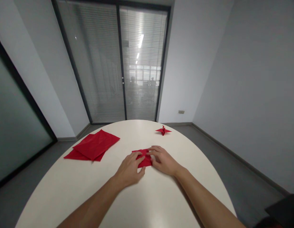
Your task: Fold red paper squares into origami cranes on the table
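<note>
A small folded piece of red paper [145, 162] lies on the white table in front of me. My left hand [128, 169] rests over its left side, fingers stretched across the paper and the thumb apart at the near edge. From the right, my right hand [165, 161] touches the paper with spread fingers, the thumb near its right edge. Parts of the paper are hidden under the fingers of both hands. Beyond my right hand stands a folded red paper crane [163, 130], its wings spread out.
Several red paper sheets [96, 145] lie overlapping on the left of the round white table [135, 129]. Behind it are glass panels with blinds [142, 101]. A dark object [283, 210] shows at the lower right, beyond the table edge.
</note>
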`<state>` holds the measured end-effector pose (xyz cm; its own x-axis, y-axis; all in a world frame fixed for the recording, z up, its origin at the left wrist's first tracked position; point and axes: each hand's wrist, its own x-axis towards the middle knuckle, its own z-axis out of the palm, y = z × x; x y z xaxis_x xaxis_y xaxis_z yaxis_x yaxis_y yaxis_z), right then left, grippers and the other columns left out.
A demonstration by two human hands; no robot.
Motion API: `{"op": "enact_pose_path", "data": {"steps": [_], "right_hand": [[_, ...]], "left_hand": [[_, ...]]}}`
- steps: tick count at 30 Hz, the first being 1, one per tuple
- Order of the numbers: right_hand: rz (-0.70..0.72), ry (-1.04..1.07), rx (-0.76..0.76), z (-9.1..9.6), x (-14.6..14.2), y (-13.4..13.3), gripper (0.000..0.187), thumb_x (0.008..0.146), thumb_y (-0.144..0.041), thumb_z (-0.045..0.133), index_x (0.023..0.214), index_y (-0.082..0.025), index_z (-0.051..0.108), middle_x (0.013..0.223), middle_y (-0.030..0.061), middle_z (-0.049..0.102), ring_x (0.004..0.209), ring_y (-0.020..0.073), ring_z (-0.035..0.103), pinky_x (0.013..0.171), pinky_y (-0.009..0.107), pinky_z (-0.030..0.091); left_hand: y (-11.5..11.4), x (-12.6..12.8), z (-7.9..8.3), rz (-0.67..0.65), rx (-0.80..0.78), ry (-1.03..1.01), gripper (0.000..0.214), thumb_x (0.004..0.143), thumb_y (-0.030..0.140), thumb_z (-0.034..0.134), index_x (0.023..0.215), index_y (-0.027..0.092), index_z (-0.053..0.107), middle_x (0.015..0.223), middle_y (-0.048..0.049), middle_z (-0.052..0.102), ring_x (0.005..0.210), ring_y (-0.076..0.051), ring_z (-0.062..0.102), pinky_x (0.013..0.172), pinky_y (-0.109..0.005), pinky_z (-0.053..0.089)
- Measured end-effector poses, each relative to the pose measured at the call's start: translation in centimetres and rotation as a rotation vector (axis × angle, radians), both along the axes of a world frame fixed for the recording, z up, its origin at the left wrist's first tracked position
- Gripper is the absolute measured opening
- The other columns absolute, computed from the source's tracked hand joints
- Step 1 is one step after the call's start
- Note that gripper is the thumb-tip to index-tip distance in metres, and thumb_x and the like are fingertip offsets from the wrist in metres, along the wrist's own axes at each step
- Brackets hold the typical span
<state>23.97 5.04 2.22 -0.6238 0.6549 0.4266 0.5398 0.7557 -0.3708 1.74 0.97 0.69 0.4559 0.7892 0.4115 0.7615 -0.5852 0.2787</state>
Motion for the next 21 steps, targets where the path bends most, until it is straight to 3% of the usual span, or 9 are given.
{"op": "enact_pose_path", "data": {"steps": [5, 10, 21], "right_hand": [[0.128, -0.026, -0.044, 0.51, -0.42, -0.36, 0.037, 0.083, -0.025, 0.070, 0.120, -0.023, 0.068, 0.118, 0.0079, 0.071, 0.114, 0.0262, 0.061, 0.104, 0.044, 0.043], [0.068, -0.033, -0.075, 0.48, -0.04, -0.26, 0.026, 0.089, -0.026, 0.066, 0.114, -0.021, 0.070, 0.111, 0.0086, 0.073, 0.108, 0.0249, 0.064, 0.098, 0.039, 0.047], [0.089, -0.025, -0.098, 0.46, 0.04, -0.15, 0.018, 0.097, -0.025, 0.056, 0.100, -0.022, 0.073, 0.104, 0.0062, 0.074, 0.105, 0.0225, 0.064, 0.098, 0.037, 0.046]], "left_hand": [[0.25, -0.08, -0.21, -0.036, -0.014, -0.056, 0.047, 0.084, 0.027, 0.062, 0.130, 0.022, 0.059, 0.128, -0.0110, 0.063, 0.120, -0.029, 0.056, 0.106, -0.047, 0.045], [0.35, -0.32, -0.48, -0.108, -0.030, -0.118, 0.051, 0.083, 0.025, 0.063, 0.133, 0.020, 0.054, 0.128, -0.0105, 0.064, 0.121, -0.028, 0.055, 0.109, -0.046, 0.044], [0.45, -0.26, -0.57, -0.038, -0.100, -0.209, 0.019, 0.087, 0.020, 0.060, 0.106, 0.019, 0.061, 0.109, -0.0099, 0.066, 0.109, -0.025, 0.059, 0.099, -0.041, 0.050]]}}
